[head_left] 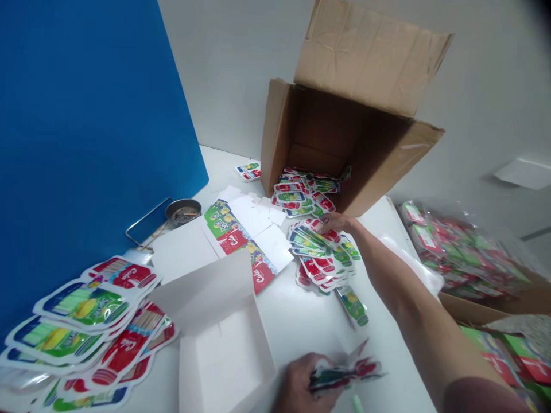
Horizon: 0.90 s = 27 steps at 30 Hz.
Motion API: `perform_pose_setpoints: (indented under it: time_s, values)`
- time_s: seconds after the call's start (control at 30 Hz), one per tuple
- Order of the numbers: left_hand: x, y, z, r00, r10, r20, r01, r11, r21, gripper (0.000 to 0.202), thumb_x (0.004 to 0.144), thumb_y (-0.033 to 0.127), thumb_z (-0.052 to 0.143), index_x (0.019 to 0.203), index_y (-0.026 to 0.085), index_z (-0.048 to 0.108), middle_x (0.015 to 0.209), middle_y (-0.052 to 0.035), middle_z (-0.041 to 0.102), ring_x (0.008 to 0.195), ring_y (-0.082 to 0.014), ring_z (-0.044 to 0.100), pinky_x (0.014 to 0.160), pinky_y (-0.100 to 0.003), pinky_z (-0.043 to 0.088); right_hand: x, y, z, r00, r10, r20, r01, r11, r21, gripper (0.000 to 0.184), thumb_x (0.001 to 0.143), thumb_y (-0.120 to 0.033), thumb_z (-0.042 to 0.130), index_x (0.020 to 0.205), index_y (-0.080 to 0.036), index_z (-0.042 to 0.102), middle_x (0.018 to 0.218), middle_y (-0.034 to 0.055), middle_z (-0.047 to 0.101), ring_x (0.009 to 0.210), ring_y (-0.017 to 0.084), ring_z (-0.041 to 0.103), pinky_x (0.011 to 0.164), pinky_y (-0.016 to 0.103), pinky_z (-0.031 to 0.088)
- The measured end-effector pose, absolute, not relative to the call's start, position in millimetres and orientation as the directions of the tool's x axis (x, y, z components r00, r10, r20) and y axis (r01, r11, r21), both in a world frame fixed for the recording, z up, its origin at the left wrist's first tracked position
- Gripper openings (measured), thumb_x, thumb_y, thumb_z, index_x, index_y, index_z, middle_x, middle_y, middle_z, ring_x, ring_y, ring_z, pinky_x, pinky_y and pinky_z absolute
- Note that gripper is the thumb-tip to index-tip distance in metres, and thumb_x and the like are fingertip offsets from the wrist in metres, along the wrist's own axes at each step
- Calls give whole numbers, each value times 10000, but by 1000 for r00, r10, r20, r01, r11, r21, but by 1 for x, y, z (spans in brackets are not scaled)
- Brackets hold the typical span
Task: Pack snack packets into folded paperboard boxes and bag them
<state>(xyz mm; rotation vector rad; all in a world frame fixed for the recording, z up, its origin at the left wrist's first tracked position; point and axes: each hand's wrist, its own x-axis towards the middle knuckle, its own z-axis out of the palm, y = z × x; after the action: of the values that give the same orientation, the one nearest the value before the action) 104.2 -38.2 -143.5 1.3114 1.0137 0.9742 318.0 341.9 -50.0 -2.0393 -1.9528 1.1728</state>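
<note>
Several packets (329, 377) in left hand (298, 385), open box (228, 350) edge near

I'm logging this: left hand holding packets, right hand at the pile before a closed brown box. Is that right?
Not quite: the head view shows the brown box open. The left hand does hold packets, and the right hand is at the pile before it.

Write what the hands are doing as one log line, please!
left hand: holding packets | right hand: touching pile | white box: open | brown box: open, more packets inside
</note>
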Motion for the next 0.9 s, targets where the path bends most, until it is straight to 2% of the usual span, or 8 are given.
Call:
perform_pose_setpoints:
  time_s: [0.07,0.23,0.33,0.47,0.57,0.63,0.73,0.9]
  values:
    - [104,-39,-142,289,955,-71,-16,79,997,232,799,388,801,843,164,763,723,-57,726,627,-152,612,567,-223,470,315,335,-51,-119,888,-445,778,-195,-597,730,459,-410,1001,1113,-199,756,1152,125,765,1021,324,722,796,376,617]
    - [103,-40,-135,301,940,-159,-51,182,982,301,816,426,806,884,137,753,731,-52,728,632,-149,620,594,-227,495,312,311,-47,-200,907,-370,634,-168,-755,543,517,-436,979,924,-175,731,858,49,782,797,246,737,675,306,609]
    - [101,-40,-128,306,940,-150,-31,168,985,301,819,415,809,911,133,757,772,-61,751,663,-158,644,615,-231,503,316,289,-33,-192,940,-281,570,-127,-812,523,615,-469,931,980,-183,691,814,17,758,710,200,710,591,266,575]
    - [100,-37,-114,313,950,7,-17,-1,1000,259,856,419,779,887,162,773,844,-80,772,763,-192,688,696,-261,531,325,232,-7,-124,991,-58,452,5,-892,520,713,-522,872,1061,-198,661,859,9,743,708,172,681,594,250,556]
    - [100,-34,-108,352,919,179,-45,-175,984,211,909,393,722,920,188,770,886,-86,768,844,-215,700,790,-298,546,329,168,0,-70,994,88,310,106,-945,472,727,-513,874,1044,-201,716,877,23,751,731,194,683,644,300,577]
    - [101,-35,-110,365,893,264,-73,-256,964,204,938,381,675,952,193,753,955,-100,752,914,-232,696,862,-332,549,328,121,-7,-60,994,92,236,104,-966,398,738,-474,882,1023,-220,767,916,32,770,788,220,704,720,344,593]
    - [102,-41,-119,325,894,310,-40,-314,949,180,927,355,677,988,197,738,1226,-147,674,1141,-292,659,1002,-418,527,326,55,-28,-134,991,26,183,51,-982,281,751,-404,890,979,-255,819,976,49,791,890,261,724,847,409,586]
    - [102,-53,-133,153,932,328,81,-343,936,210,840,226,758,1036,196,690,1507,-175,483,1467,-395,425,1191,-576,370,330,-16,-66,-308,948,-77,103,-47,-994,171,700,-323,926,833,-274,830,1022,61,781,1030,284,709,983,436,535]
